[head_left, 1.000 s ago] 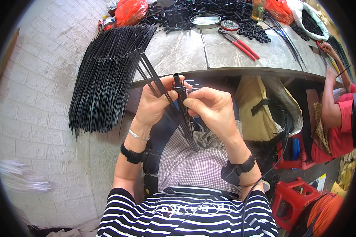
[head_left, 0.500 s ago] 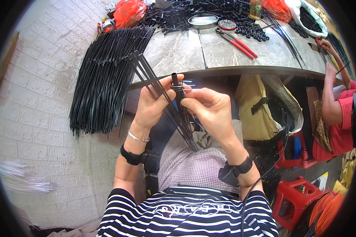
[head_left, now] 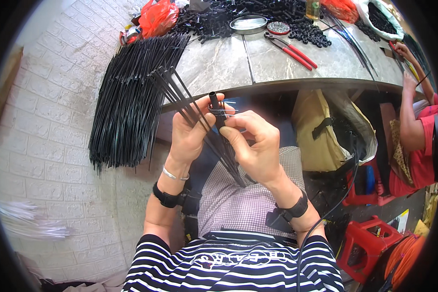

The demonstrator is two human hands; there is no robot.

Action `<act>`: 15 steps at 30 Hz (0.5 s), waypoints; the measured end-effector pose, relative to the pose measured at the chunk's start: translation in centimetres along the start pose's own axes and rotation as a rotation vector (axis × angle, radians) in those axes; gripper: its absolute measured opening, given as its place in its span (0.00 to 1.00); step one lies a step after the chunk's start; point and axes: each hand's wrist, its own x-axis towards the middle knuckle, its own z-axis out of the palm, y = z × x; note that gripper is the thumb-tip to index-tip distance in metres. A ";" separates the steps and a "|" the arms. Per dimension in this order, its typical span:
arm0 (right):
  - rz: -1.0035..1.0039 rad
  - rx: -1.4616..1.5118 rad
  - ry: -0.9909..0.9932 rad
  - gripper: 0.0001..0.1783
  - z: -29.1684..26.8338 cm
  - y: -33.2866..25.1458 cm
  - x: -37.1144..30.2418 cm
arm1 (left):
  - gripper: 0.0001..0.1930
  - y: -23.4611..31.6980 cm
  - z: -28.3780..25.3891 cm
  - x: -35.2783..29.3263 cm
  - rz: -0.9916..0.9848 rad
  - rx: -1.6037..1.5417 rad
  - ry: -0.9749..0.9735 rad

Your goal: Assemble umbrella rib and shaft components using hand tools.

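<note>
Above my lap, my left hand (head_left: 186,135) is closed around a short black tube (head_left: 213,100) and a fan of thin black rods (head_left: 177,100), whose lower ends run down toward the checked cloth on my lap (head_left: 224,209). Thin silver wire (head_left: 232,115) sticks out sideways by the tube, just below its open top. My right hand (head_left: 255,146) is pinched, thumb and forefinger pressed against the tube's lower part beside the wire. Whether those fingertips also grip the wire is hidden.
On the grey marbled table (head_left: 214,63) lie a pile of black rods (head_left: 124,97), red-handled pliers (head_left: 297,54), a dish of silver pins (head_left: 248,24), a red-rimmed tin (head_left: 278,27) and heaped black parts. A co-worker's arm (head_left: 412,107), a beige bag (head_left: 314,141) and a red stool (head_left: 370,243) are right.
My right hand has shifted slightly left and down along the tube, its fingers more curled. The rods in my left hand fan out a little more. The whole view has shifted slightly.
</note>
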 end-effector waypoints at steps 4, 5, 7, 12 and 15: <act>0.036 0.038 -0.026 0.05 -0.1 0.1 -0.2 | 0.22 -0.1 0.3 -0.3 0.018 0.000 0.022; 0.071 0.067 -0.043 0.05 -0.3 0.3 -0.2 | 0.22 -0.1 0.3 -0.3 0.018 0.000 0.021; 0.138 0.127 -0.071 0.05 -0.6 0.7 0.2 | 0.21 -0.2 0.2 -0.1 0.018 0.011 0.012; 0.140 0.113 -0.083 0.05 -0.5 0.6 0.5 | 0.19 -0.7 0.7 0.0 0.049 0.005 0.077; 0.132 0.032 -0.027 0.05 -0.6 0.7 0.4 | 0.19 -0.1 1.2 0.2 0.050 0.066 0.122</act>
